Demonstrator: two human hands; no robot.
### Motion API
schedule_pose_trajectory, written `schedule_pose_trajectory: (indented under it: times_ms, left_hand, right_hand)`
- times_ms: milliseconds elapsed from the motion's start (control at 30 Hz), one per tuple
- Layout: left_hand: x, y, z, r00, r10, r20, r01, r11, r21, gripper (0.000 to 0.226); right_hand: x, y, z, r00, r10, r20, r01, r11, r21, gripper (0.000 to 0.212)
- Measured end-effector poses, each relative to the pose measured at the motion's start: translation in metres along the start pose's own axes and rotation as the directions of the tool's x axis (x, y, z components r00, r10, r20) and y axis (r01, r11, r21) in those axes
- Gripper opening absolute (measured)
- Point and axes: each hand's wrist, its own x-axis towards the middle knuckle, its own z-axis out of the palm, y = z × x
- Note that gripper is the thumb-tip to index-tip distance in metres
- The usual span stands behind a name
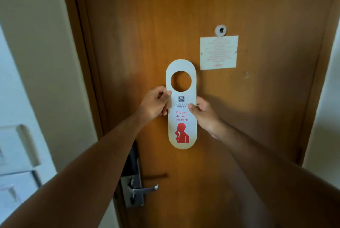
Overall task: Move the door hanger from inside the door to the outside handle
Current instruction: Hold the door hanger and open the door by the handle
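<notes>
A: Where is the door hanger (181, 106) held at this moment?

B: It is held upright in front of the closed wooden door (239, 7), above the inside handle (145, 189) and off it. Its left edge is pinched by the left hand (155, 103), and its right edge by the right hand (201, 111), with the thumb laid over the printed face. The round hole is at the top and the "Please do not disturb" text is turned toward the wearer.

A: How should the step in hand be done well?

B: It is judged that one hand should be freed for the lever while the card is kept pinched by the other, below the hole, so that the opening is left clear for slipping over the outside handle. The card looks thin and stiff; a light pinch at the edge should be enough, and bending should be avoided.

A: What else is around, and what stands in the way?

B: A peephole (220, 30) and a printed notice (219, 52) are fixed to the door, right of the hanger. A lock plate (135, 196) is mounted behind the lever. The shut door itself is the obstacle: the outside handle cannot be seen, and the left forearm passes close above the lever.
</notes>
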Motion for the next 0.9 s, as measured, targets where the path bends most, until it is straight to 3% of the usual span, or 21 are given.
schedule_pose_trajectory:
  times_ms: [100,233,367,533,667,733,833,900]
  left_hand:
    - [-0.033,-0.041,-0.001,0.989,-0.08,-0.124,0.073,0.996,-0.06,0.024]
    - [-0.093,-0.116,0.007,0.927,-0.266,-0.266,0.285,0.958,0.036,0.014]
    - [-0.147,-0.17,0.031,0.93,-0.328,-0.163,0.361,0.9,0.245,0.02]
    - [-0.171,-0.192,0.058,0.93,-0.356,0.096,0.257,0.813,0.522,0.033]
    - [-0.18,-0.208,0.077,0.953,-0.287,0.101,0.132,0.689,0.713,0.046]
    - [-0.183,-0.214,0.085,0.961,-0.238,0.14,0.032,0.598,0.801,0.041]
    - [-0.188,-0.224,0.092,0.911,-0.281,0.303,-0.196,0.352,0.915,0.029]
    - [-0.188,-0.23,0.095,0.898,-0.303,0.318,-0.218,0.32,0.922,0.034]
  right_hand:
    - [-0.009,0.016,0.03,0.999,0.031,0.03,-0.03,0.999,-0.046,0.026]
    - [-0.022,0.038,0.057,0.996,0.087,0.019,-0.086,0.994,-0.063,0.029]
    - [-0.031,0.051,0.072,0.993,0.117,0.006,-0.116,0.989,-0.095,0.026]
    - [-0.033,0.058,0.078,0.993,0.118,0.031,-0.114,0.986,-0.12,0.017]
    - [-0.032,0.064,0.081,0.99,0.139,0.031,-0.134,0.982,-0.134,0.017]
    - [-0.032,0.07,0.086,0.988,0.155,0.027,-0.15,0.979,-0.141,0.018]
    - [-0.035,0.077,0.096,0.984,0.179,0.021,-0.173,0.973,-0.153,0.02]
    - [-0.038,0.08,0.101,0.983,0.185,0.015,-0.181,0.97,-0.162,0.021]
